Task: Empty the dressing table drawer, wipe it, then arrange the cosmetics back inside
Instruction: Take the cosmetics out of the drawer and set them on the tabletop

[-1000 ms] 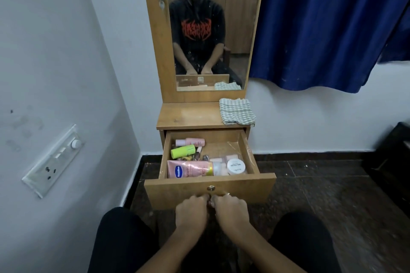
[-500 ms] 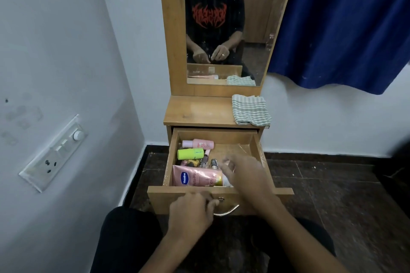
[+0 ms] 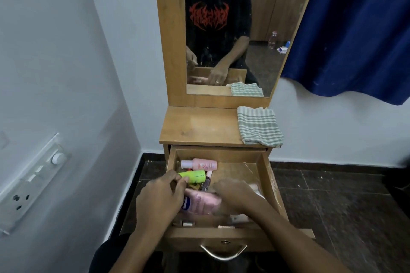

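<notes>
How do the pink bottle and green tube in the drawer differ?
Colour: the pink bottle is pale pink with a whitish cap; the green tube is lime green.
Position: the pink bottle lies nearer the drawer back, the green tube in front.
Contact: the left hand pinches the green tube; the pink bottle is untouched.
Both lie on their sides.
</notes>
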